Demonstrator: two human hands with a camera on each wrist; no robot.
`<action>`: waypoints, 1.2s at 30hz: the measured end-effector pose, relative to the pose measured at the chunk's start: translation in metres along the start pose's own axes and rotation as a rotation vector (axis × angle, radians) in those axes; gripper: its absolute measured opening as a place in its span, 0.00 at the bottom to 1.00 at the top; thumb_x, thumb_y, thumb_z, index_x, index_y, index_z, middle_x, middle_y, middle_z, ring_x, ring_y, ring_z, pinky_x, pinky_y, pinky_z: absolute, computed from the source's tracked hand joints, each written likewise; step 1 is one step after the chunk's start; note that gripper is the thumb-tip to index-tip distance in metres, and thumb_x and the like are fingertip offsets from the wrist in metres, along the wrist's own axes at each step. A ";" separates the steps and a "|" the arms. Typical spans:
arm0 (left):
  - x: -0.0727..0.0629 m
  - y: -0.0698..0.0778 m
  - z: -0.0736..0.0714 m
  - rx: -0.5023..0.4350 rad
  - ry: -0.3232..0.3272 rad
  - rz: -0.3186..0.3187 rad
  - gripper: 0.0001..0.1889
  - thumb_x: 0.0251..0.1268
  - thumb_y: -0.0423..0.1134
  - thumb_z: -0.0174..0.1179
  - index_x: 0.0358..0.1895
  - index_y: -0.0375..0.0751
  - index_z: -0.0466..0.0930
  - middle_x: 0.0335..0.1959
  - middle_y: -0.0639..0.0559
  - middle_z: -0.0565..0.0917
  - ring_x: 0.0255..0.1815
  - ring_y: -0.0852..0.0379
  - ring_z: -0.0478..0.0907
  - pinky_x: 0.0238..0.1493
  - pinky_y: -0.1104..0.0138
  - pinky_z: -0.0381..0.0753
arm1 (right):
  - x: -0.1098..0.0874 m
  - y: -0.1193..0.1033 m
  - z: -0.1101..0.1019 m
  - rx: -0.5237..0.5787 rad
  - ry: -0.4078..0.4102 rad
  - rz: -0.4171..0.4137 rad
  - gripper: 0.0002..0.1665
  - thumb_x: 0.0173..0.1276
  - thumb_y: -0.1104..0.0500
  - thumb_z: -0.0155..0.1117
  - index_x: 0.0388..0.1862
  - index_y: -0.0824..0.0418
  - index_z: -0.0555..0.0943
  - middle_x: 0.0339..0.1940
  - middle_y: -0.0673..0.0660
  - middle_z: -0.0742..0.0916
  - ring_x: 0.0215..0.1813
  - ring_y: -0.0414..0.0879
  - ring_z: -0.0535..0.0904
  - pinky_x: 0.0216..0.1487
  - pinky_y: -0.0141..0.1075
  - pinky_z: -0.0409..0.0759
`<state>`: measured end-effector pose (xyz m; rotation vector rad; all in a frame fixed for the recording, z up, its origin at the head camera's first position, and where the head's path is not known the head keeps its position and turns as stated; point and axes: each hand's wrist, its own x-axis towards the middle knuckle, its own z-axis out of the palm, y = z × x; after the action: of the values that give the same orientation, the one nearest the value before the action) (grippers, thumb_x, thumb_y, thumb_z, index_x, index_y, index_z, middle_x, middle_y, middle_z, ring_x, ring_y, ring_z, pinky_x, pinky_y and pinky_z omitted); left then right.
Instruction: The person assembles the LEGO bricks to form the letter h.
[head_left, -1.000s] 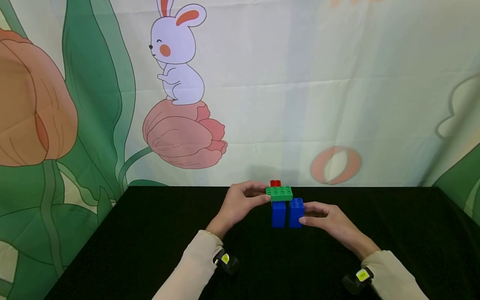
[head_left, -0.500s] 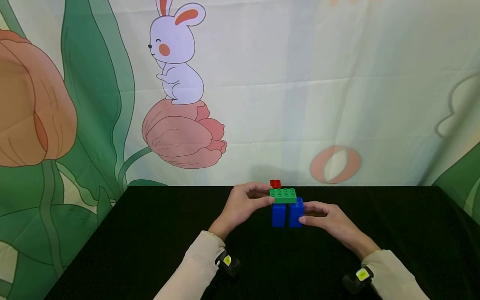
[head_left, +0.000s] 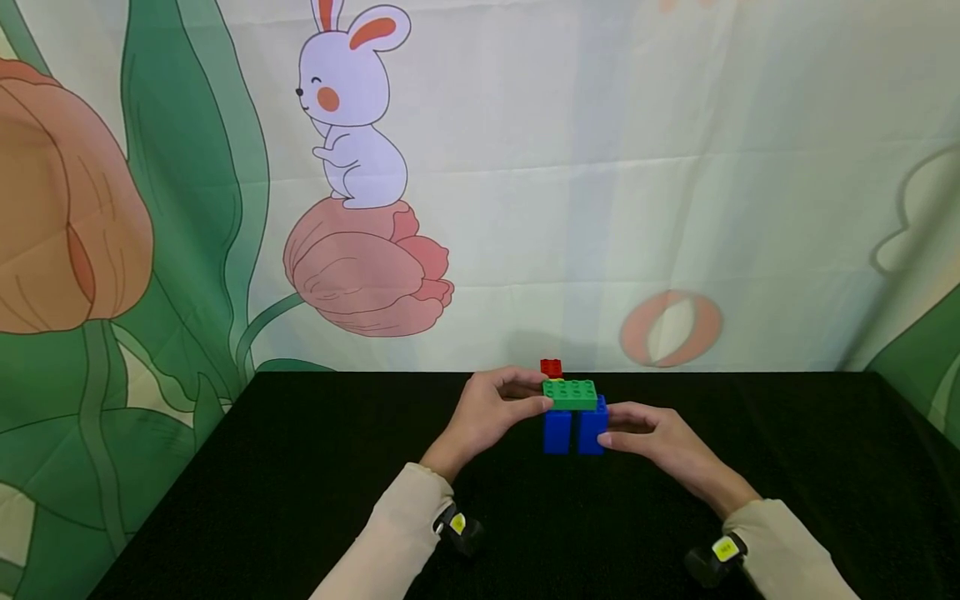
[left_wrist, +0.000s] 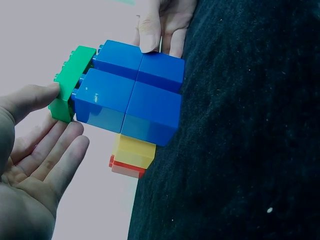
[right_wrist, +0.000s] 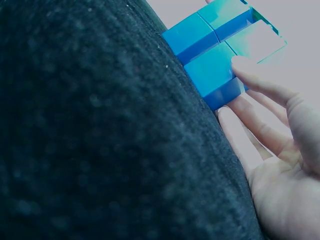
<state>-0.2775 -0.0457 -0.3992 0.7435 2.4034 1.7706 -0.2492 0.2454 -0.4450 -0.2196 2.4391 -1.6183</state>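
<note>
My left hand (head_left: 483,414) pinches a green building brick (head_left: 570,400) by its left end, thumb in front and fingers behind. The brick lies across the tops of two upright blue stacks; in the left wrist view some blue studs (left_wrist: 74,95) show beneath it. Each stack is made of two blue bricks. The left blue stack (head_left: 557,433) stands a narrow gap from the right blue stack (head_left: 592,435). My right hand (head_left: 654,431) holds the right stack at its right side, thumb (right_wrist: 250,72) on the near face. Its fingers are partly hidden behind.
Behind the blue stacks stands a red brick (head_left: 551,367) on a yellow brick (left_wrist: 134,151). Black cloth (head_left: 300,483) covers the table, whose back edge meets a printed curtain (head_left: 517,208) close behind the bricks.
My left hand has moved the green brick right and slightly toward me, so that it now spans both blue stacks. The right hand and the blue stacks have stayed in place.
</note>
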 end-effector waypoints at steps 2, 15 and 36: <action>0.000 -0.001 0.000 0.001 0.000 -0.001 0.16 0.70 0.40 0.73 0.57 0.39 0.88 0.49 0.48 0.91 0.50 0.54 0.88 0.53 0.61 0.87 | 0.000 0.000 0.000 -0.006 -0.003 -0.002 0.37 0.71 0.44 0.74 0.73 0.59 0.77 0.67 0.60 0.83 0.68 0.58 0.77 0.68 0.61 0.75; -0.001 0.004 0.001 0.014 -0.004 0.007 0.16 0.71 0.40 0.72 0.57 0.39 0.88 0.50 0.48 0.90 0.50 0.54 0.88 0.53 0.62 0.88 | 0.001 0.000 -0.001 -0.003 0.000 -0.003 0.37 0.70 0.44 0.74 0.72 0.58 0.77 0.68 0.60 0.83 0.69 0.60 0.77 0.69 0.62 0.74; -0.001 0.002 -0.001 0.094 -0.028 0.097 0.16 0.70 0.36 0.73 0.58 0.40 0.87 0.50 0.51 0.90 0.48 0.59 0.88 0.53 0.67 0.87 | 0.000 0.000 0.001 -0.019 -0.006 -0.009 0.37 0.72 0.45 0.73 0.74 0.60 0.76 0.70 0.62 0.81 0.70 0.61 0.77 0.68 0.64 0.75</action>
<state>-0.2761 -0.0462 -0.3974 0.9033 2.4870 1.6769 -0.2492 0.2443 -0.4456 -0.2379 2.4536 -1.5967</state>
